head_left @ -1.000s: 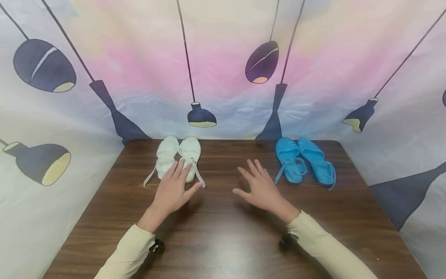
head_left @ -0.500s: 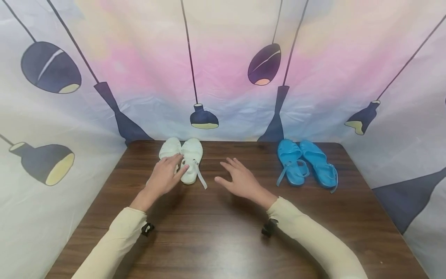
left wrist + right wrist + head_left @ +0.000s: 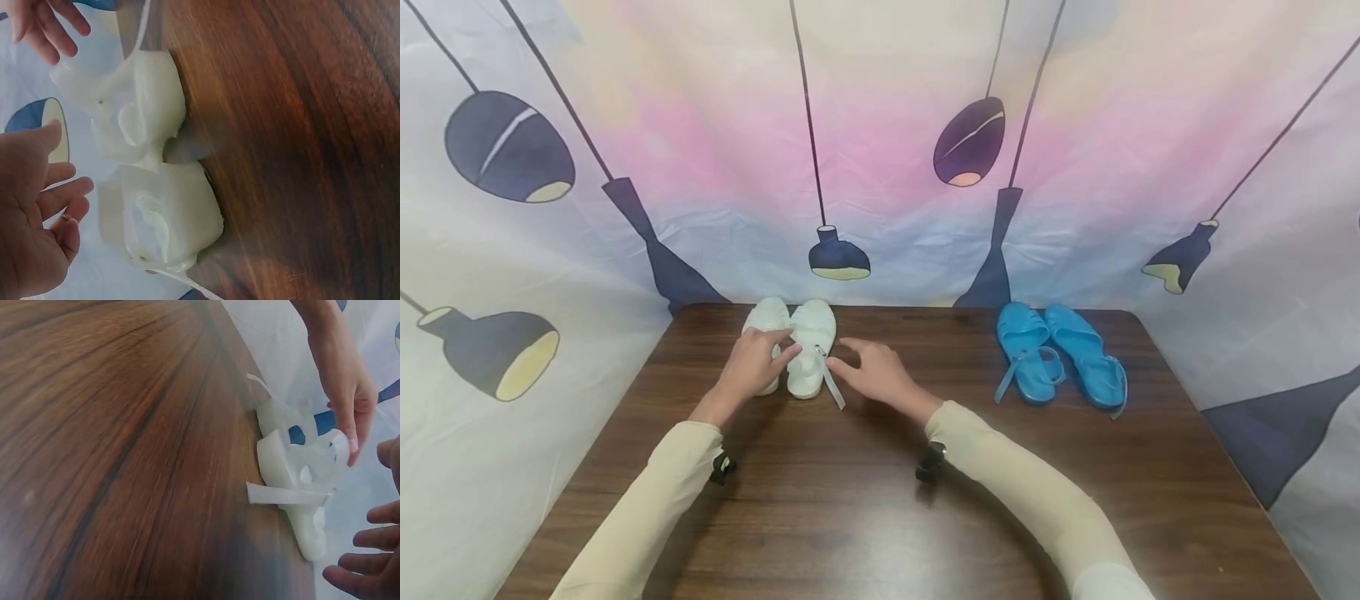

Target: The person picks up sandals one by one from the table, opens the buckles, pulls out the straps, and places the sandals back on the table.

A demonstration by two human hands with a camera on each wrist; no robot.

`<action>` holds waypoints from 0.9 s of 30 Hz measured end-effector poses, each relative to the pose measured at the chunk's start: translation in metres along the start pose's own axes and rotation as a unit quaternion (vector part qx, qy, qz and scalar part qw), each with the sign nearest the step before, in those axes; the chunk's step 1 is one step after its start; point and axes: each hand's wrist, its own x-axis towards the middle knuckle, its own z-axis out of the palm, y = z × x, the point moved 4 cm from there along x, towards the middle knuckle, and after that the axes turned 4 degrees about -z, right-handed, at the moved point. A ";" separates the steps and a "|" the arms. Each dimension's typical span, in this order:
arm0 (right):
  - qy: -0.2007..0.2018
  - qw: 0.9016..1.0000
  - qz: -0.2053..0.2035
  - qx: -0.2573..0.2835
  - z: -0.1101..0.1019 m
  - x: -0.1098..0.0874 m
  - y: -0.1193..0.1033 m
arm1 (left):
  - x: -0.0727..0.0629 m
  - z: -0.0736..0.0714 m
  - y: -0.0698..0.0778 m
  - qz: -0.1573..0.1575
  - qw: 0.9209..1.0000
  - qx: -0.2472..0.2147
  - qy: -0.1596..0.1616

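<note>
A pair of white sandals (image 3: 808, 367) stands side by side toward the far left of the table, with loose ankle straps. My left hand (image 3: 749, 360) hovers over the left sandal and hides much of it; in the left wrist view its relaxed fingers hold nothing. To the right of the pair, my right hand (image 3: 874, 368) extends its fingers toward the right sandal. Space shows between the right hand's fingers (image 3: 369, 537) and the sandals (image 3: 300, 469) in the right wrist view. Whether a left fingertip touches a strap is unclear.
A pair of blue sandals (image 3: 1033, 354) stands at the far right of the brown wooden table (image 3: 850, 467). Behind the table and along both sides hangs a cloth backdrop (image 3: 895, 167) printed with dark lamps.
My right hand has moved left from near the blue sandals to the white pair. The left hand has shifted left, from between the white sandals to over the left one.
</note>
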 end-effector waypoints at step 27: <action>-0.023 0.985 0.109 0.132 0.039 0.026 0.000 | 0.005 0.020 -0.021 0.008 0.999 0.028 -0.044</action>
